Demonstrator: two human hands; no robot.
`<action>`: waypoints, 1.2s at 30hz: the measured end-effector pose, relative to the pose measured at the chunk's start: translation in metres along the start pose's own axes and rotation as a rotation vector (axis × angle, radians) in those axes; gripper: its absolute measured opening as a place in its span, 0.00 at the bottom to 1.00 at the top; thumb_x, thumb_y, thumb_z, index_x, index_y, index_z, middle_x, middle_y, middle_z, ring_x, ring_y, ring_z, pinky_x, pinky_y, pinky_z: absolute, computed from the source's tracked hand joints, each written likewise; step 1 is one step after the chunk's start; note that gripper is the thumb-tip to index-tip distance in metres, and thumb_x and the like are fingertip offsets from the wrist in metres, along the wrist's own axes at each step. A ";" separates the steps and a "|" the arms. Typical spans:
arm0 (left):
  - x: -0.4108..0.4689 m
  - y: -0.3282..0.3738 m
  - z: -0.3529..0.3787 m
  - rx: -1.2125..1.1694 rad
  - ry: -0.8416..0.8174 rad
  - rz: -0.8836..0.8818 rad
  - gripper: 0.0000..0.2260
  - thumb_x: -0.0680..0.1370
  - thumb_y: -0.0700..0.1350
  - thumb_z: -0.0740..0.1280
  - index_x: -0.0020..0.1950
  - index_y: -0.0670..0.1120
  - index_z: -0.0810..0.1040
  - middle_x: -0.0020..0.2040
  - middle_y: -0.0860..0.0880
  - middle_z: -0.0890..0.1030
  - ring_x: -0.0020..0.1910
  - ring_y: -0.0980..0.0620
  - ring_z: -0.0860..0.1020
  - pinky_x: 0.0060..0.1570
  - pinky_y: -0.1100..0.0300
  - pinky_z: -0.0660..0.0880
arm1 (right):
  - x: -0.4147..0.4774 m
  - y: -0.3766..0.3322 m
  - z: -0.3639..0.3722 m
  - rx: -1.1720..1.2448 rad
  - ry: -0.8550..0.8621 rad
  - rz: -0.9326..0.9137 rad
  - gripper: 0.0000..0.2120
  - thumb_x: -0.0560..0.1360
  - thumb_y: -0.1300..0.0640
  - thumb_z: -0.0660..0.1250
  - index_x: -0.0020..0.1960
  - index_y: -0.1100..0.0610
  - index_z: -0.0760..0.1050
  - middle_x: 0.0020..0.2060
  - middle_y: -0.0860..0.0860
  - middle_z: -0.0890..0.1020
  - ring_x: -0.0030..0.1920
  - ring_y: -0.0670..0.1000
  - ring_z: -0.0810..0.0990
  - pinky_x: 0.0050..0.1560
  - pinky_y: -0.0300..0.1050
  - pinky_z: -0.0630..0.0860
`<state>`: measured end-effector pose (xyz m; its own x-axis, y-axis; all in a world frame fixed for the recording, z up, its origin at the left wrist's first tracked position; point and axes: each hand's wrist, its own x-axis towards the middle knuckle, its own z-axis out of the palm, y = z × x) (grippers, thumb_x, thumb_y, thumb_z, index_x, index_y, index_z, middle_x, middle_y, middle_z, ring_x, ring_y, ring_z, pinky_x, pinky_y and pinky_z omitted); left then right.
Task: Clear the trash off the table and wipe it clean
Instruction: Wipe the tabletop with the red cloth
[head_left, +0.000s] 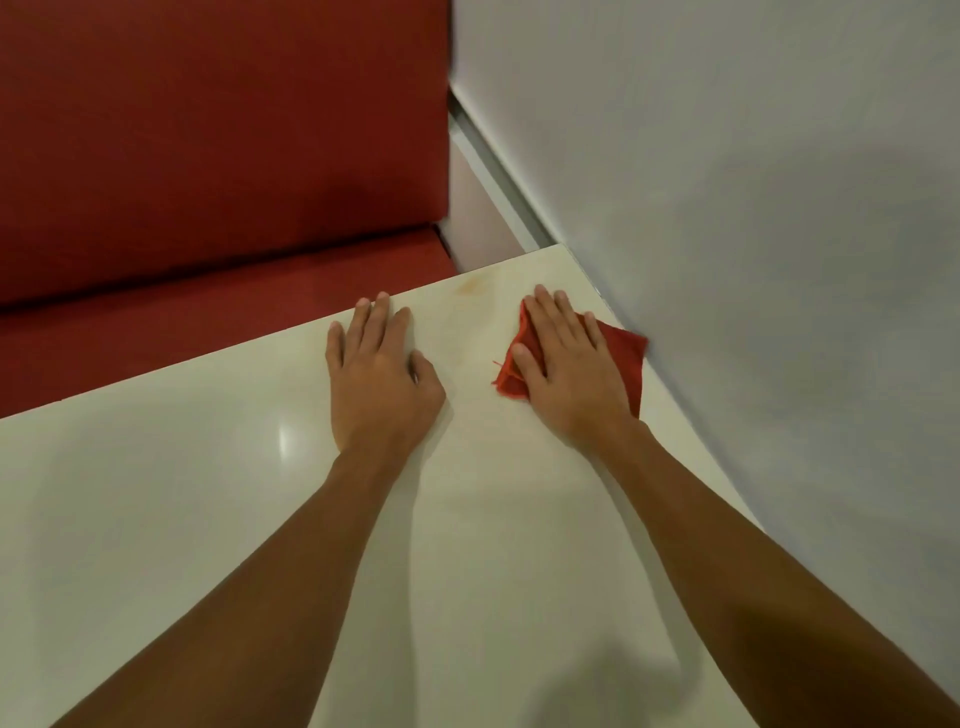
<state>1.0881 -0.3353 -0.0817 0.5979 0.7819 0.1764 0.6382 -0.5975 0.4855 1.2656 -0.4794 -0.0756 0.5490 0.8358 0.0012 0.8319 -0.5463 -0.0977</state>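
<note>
A glossy cream table (171, 493) fills the lower half of the head view. My right hand (566, 364) lies flat with straight fingers on a red cloth (621, 348), pressing it onto the table near the far right corner, close to the wall. The cloth sticks out on both sides of the hand. My left hand (379, 374) rests flat on the bare tabletop beside it, fingertips at the far edge. A faint orange-brown stain (475, 283) shows on the surface just beyond the hands. No trash is in view.
A grey wall (753, 182) runs along the table's right edge. A red upholstered bench seat (208, 322) and backrest (218, 130) stand beyond the far edge. A metal rail (493, 171) runs down the wall to the table's corner.
</note>
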 end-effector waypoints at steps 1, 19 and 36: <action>0.000 -0.001 0.000 -0.016 0.003 0.003 0.25 0.81 0.47 0.61 0.78 0.44 0.71 0.83 0.45 0.64 0.83 0.47 0.57 0.83 0.44 0.48 | 0.009 0.000 0.000 -0.010 0.007 0.092 0.32 0.86 0.39 0.42 0.86 0.52 0.44 0.85 0.47 0.47 0.84 0.49 0.43 0.84 0.55 0.45; -0.006 -0.029 -0.013 -0.125 -0.013 0.105 0.23 0.81 0.44 0.62 0.76 0.40 0.73 0.79 0.43 0.69 0.81 0.45 0.63 0.82 0.50 0.57 | 0.068 -0.039 -0.001 0.047 -0.015 0.221 0.33 0.85 0.41 0.42 0.86 0.54 0.45 0.85 0.49 0.47 0.85 0.51 0.42 0.83 0.59 0.43; -0.008 -0.027 -0.017 -0.127 -0.015 0.090 0.23 0.82 0.42 0.65 0.77 0.41 0.73 0.80 0.45 0.69 0.81 0.48 0.63 0.82 0.55 0.53 | 0.015 -0.044 0.000 0.022 -0.041 -0.180 0.31 0.87 0.39 0.42 0.86 0.50 0.46 0.85 0.46 0.48 0.84 0.48 0.42 0.84 0.56 0.45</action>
<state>1.0580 -0.3219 -0.0820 0.6576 0.7231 0.2113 0.5163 -0.6368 0.5727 1.2372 -0.4430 -0.0716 0.3876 0.9216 -0.0199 0.9141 -0.3871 -0.1209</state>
